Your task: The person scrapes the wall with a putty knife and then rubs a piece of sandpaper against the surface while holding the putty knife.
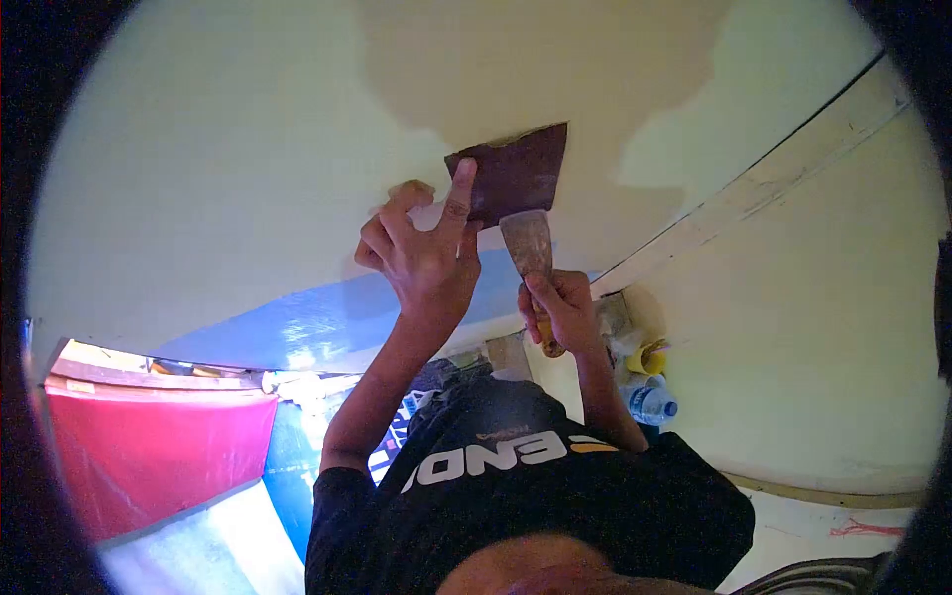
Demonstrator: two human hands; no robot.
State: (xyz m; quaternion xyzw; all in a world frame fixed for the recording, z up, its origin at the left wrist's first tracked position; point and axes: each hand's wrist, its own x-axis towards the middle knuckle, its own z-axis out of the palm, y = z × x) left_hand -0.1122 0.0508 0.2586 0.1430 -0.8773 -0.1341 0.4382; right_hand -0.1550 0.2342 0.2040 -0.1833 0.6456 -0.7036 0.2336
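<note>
A dark brown, four-sided piece of sheet, with one ragged upper edge, lies flat against the pale wall; its material is not clear. One finger of my left hand presses on its left part, while the other fingers are spread and bent beside it. My right hand is wrapped around the handle of a putty knife. The knife points upward, and its worn, wide blade meets the sheet's lower edge.
A blue painted band crosses the wall below my hands. A clear plastic bottle and a yellow container are beyond my right forearm. At lower left hangs a red panel. A dark seam runs diagonally at right.
</note>
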